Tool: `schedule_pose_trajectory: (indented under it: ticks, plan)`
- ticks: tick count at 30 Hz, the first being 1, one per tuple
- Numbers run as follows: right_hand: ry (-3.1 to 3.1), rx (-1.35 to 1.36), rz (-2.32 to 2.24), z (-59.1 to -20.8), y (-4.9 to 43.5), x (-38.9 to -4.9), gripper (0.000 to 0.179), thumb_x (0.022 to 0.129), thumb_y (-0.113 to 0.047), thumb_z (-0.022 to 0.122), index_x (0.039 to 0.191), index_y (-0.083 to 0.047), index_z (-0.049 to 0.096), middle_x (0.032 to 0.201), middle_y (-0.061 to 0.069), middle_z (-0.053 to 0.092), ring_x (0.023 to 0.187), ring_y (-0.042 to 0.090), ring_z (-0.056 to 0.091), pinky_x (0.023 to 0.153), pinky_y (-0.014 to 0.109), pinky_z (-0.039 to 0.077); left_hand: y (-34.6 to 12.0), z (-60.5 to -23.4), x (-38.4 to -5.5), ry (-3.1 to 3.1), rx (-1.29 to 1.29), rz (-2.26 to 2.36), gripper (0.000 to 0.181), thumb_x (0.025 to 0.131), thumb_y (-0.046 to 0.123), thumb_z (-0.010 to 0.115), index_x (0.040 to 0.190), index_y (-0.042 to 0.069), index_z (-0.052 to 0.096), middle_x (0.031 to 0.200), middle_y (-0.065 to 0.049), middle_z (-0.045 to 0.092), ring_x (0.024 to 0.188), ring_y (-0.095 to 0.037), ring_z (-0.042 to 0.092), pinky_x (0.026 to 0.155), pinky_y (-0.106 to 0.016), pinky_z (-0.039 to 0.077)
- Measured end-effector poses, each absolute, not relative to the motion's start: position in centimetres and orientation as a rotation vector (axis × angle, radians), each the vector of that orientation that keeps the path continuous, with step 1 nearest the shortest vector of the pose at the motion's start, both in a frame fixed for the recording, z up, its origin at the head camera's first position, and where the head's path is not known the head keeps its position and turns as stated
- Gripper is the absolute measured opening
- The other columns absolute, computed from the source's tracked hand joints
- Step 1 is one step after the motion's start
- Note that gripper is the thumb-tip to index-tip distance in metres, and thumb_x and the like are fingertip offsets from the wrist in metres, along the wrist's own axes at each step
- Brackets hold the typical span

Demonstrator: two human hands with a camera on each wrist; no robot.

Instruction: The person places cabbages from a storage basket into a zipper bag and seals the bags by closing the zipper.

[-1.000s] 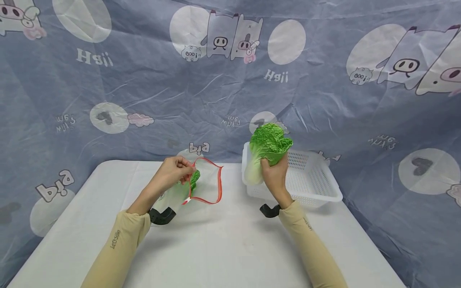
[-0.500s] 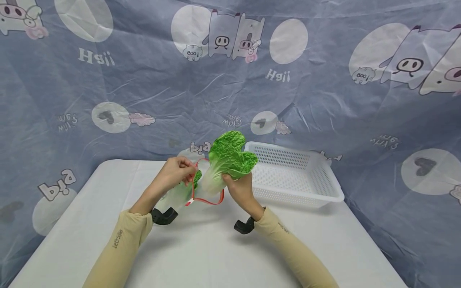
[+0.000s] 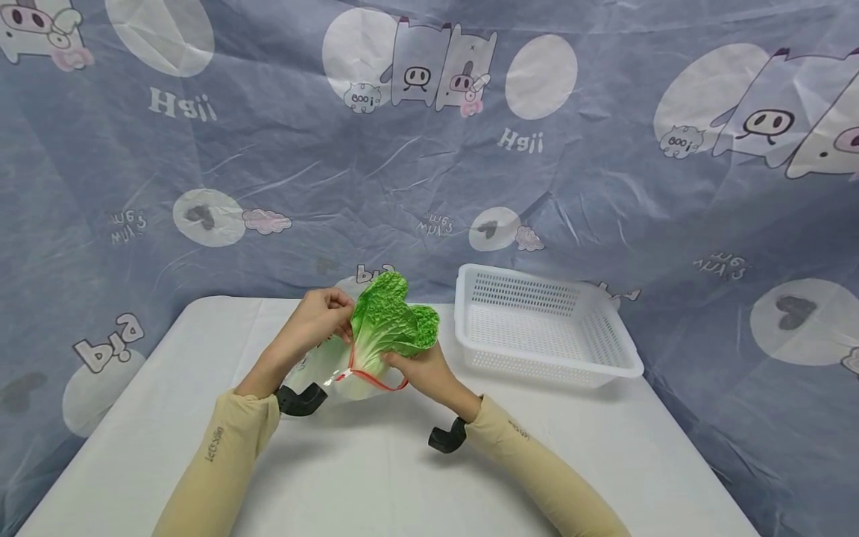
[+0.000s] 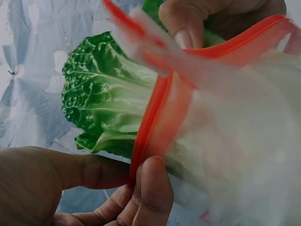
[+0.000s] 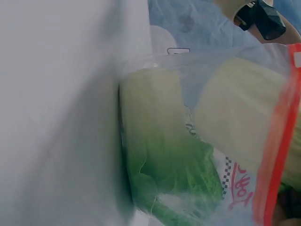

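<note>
Cabbage, gripped by right hand, is being slid into bag pinched by left hand; no longer fully outside, so packing is being advanced.

A white slotted basket sits upright at the back right of the white counter, before a creased blue-grey sheet. Printed on the sheet are pigs, pale circles, some with dark hearts, and pink clouds; lower down, some lettering stands upside down.
</note>
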State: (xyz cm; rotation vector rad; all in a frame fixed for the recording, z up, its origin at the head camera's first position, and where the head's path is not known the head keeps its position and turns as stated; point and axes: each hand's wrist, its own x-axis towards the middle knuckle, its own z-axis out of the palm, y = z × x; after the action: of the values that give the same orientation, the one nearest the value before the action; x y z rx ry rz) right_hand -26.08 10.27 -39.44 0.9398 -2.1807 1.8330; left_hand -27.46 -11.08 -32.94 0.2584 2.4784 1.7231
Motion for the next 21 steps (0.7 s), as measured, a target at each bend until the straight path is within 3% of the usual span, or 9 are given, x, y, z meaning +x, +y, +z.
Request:
schedule_pose_trajectory:
  ticks: [3, 8, 14, 21]
  plan:
    - [-2.255, 0.983, 1.863, -40.3, 10.6, -26.9, 0.06, 0.084, 0.001, 0.07, 0.138, -0.007, 0.043, 0.13, 0.015, 0.055, 0.115, 0.016, 0.057, 0.096, 0.033, 0.051, -11.3, -32.9, -27.4, 2.473, 0.264, 1.73, 0.022, 0.095, 0.015, 0.05, 0.108, -0.001, 0.059, 0.075, -0.008, 0.066, 0.06, -0.02, 0.068, 0.05, -0.032, 0.049]
    - [-2.443, 0.955, 1.761, -40.6, 11.5, -27.6, 0.062, 0.084, -0.016, 0.075, 0.139, -0.019, 0.046, 0.129, 0.002, 0.058, 0.116, 0.016, 0.058, 0.096, 0.033, 0.05, -11.2, -32.8, -27.3, 2.446, 0.309, 1.76, 0.02, 0.092, 0.011, 0.053, 0.105, -0.003, 0.058, 0.078, -0.011, 0.065, 0.059, -0.021, 0.066, 0.064, -0.04, 0.058]
    - [-2.668, 0.971, 1.541, -40.4, 11.8, -27.8, 0.051, 0.083, -0.032, 0.075, 0.129, -0.019, 0.056, 0.119, -0.004, 0.064, 0.107, 0.009, 0.061, 0.09, 0.028, 0.052, -10.7, -33.0, -27.1, 2.479, 0.381, 1.746, 0.016, 0.092, 0.009, 0.058, 0.1, -0.005, 0.058, 0.078, -0.012, 0.065, 0.059, -0.019, 0.065, 0.064, -0.041, 0.058]
    - [-2.759, 1.049, 1.308, -40.8, 11.5, -27.9, 0.044, 0.084, -0.032, 0.074, 0.121, -0.014, 0.059, 0.108, -0.002, 0.067, 0.096, 0.005, 0.062, 0.083, 0.024, 0.052, -10.1, -32.8, -26.5, 2.526, 0.403, 1.7, 0.013, 0.092, 0.011, 0.062, 0.097, -0.002, 0.06, 0.074, -0.012, 0.066, 0.059, -0.021, 0.065, 0.062, -0.042, 0.058]
